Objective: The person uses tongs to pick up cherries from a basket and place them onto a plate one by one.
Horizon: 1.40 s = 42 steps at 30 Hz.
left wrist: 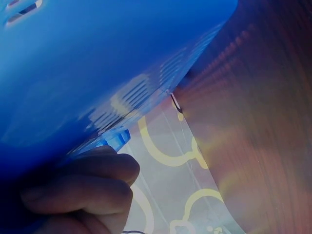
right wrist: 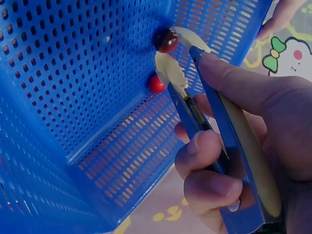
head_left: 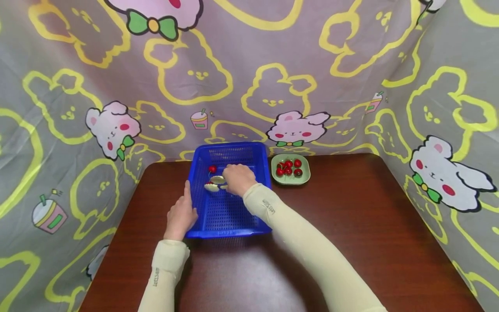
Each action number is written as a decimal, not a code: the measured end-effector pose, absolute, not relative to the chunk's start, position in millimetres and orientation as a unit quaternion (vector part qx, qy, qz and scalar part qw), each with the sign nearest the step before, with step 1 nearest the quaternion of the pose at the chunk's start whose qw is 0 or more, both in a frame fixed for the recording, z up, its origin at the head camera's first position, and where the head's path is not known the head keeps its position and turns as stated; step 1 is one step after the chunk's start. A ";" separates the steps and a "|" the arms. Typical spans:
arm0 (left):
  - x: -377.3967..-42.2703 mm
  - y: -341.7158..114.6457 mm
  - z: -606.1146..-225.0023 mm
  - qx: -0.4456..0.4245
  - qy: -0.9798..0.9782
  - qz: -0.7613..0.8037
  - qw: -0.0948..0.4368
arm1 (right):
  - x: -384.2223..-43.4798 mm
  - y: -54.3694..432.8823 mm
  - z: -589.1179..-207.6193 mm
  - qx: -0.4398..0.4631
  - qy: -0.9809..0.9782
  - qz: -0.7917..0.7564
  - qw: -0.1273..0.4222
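Both hands were at the blue basket [head_left: 230, 219], which stood on the brown worktop [head_left: 351, 225]. With its fingers bent, the left hand [head_left: 181, 216] gripped the basket's left rim, one finger lying straight along the side. Over the inside of the basket, the right hand [head_left: 239, 180] had its fingers curled around a pair of tongs [right wrist: 246, 156], whose pale, scalloped tips stood apart and pointed toward the left wall.

One dark red cherry [right wrist: 165, 41] lay right by the gap between those tips; whether it touched them could not be told. Another, brighter cherry [right wrist: 156, 84] sat in the basket just beside the other tip. To the right of the basket, close to its far corner, a pale green dish [head_left: 290, 182] held several red cherries [head_left: 298, 172]. Cream sleeves [head_left: 308, 238] covered both forearms, and a grey cloth [head_left: 253, 47] with yellow outlines and white cartoon rabbits hung behind the worktop.
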State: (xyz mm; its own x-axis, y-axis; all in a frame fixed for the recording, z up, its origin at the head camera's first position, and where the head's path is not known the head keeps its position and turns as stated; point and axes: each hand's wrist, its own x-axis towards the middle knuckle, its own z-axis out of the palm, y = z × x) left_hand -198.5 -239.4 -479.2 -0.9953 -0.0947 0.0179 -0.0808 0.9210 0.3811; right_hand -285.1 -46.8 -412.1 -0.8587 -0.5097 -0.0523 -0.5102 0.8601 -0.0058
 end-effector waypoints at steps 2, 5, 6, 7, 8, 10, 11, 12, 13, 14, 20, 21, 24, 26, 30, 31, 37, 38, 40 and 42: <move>-198.5 -239.3 -479.5 0.045 -0.980 -0.193 0.019 | -285.8 -45.8 -412.3 -0.267 0.963 0.005 0.024; -198.9 -239.0 -479.9 0.044 -0.980 -0.192 0.019 | -286.4 -44.1 -412.2 -0.269 0.963 0.000 0.024; -199.0 -239.0 -480.0 0.044 -0.980 -0.192 0.019 | -286.6 -43.3 -412.0 -0.269 0.963 -0.003 0.024; -199.1 -239.1 -480.1 0.044 -0.980 -0.192 0.019 | -286.8 -42.5 -411.8 -0.269 0.963 -0.005 0.025; -199.1 -239.2 -480.3 0.043 -0.980 -0.192 0.020 | -286.9 -41.8 -411.4 -0.269 0.963 -0.008 0.027; -198.8 -239.6 -480.7 0.043 -0.980 -0.192 0.022 | -286.6 -39.7 -410.0 -0.270 0.962 -0.014 0.027; -198.6 -239.7 -480.8 0.042 -0.980 -0.191 0.023 | -286.1 -38.5 -408.7 -0.270 0.962 -0.019 0.029; -198.5 -239.8 -480.9 0.042 -0.980 -0.191 0.024 | -285.8 -37.4 -407.3 -0.269 0.962 -0.026 0.032; -198.6 -239.9 -481.0 0.042 -0.980 -0.191 0.023 | -285.6 -36.1 -406.0 -0.268 0.962 -0.033 0.035; -198.8 -240.0 -481.2 0.042 -0.980 -0.191 0.023 | -285.4 -34.9 -404.4 -0.267 0.962 -0.039 0.037; -199.0 -240.8 -480.8 0.044 -0.980 -0.191 0.019 | -284.1 -27.2 -397.5 -0.268 0.960 -0.066 0.044; -199.1 -240.9 -480.5 0.044 -0.980 -0.192 0.019 | -283.5 -25.6 -396.6 -0.270 0.959 -0.068 0.044; -199.1 -240.5 -480.3 0.044 -0.980 -0.192 0.021 | -281.3 -20.3 -394.5 -0.273 0.958 -0.077 0.038; -199.3 -240.3 -480.7 0.044 -0.980 -0.194 0.021 | -279.8 -16.2 -393.7 -0.273 0.958 -0.084 0.028; -197.9 -239.8 -481.9 0.044 -0.979 -0.195 0.025 | -275.9 -7.6 -391.9 -0.273 0.956 -0.107 0.012; -197.6 -239.9 -482.1 0.044 -0.979 -0.195 0.026 | -274.9 -5.4 -391.6 -0.273 0.955 -0.112 0.009; -198.7 -240.1 -482.0 0.043 -0.980 -0.193 0.026 | -269.2 7.7 -389.2 -0.274 0.954 -0.124 -0.015; -199.0 -240.0 -481.9 0.044 -0.980 -0.194 0.026 | -268.2 9.8 -388.8 -0.275 0.953 -0.126 -0.019; -199.2 -239.7 -482.1 0.045 -0.980 -0.194 0.024 | -266.5 13.9 -388.3 -0.278 0.951 -0.130 -0.025; -199.2 -239.7 -482.2 0.047 -0.980 -0.194 0.022 | -264.4 18.0 -387.8 -0.281 0.949 -0.137 -0.028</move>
State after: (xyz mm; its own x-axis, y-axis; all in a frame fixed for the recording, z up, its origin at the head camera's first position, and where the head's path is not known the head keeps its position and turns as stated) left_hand -199.2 -239.7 -482.2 -0.9947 -0.1001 0.0247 -0.0831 0.9207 0.3814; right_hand -264.4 18.0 -387.8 -0.8400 -0.5266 0.1307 -0.5421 0.8041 -0.2441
